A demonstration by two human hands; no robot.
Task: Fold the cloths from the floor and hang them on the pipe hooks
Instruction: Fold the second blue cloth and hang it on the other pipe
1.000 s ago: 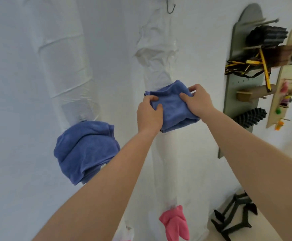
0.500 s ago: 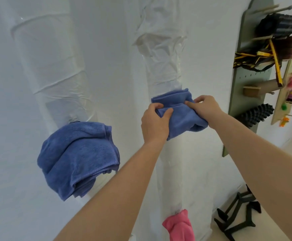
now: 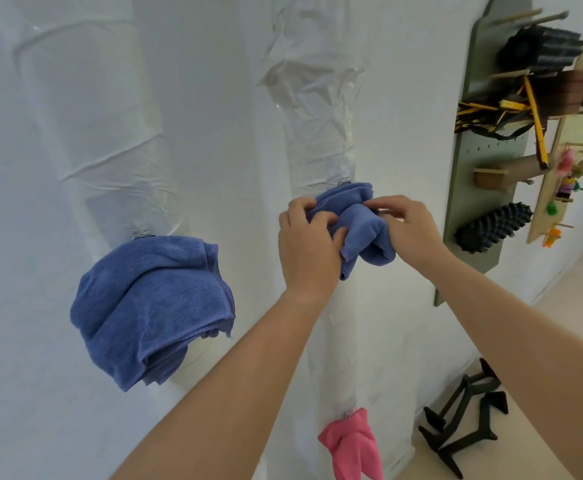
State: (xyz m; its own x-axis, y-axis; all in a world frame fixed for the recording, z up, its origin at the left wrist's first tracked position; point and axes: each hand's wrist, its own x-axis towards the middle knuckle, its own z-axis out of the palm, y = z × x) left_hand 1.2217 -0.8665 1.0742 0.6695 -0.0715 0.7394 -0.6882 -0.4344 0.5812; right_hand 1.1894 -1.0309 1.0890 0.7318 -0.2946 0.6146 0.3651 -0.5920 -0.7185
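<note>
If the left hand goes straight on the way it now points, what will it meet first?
The left hand grips the blue cloth, so it meets that first; just behind probably stands the wrapped pipe, though depth is unclear.

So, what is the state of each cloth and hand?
small blue cloth: folded, against the right pipe.
large blue cloth: hanging on the left pipe.
pink cloth: hanging low on the right pipe.
left hand: grips the small blue cloth.
right hand: pinches it.
</note>
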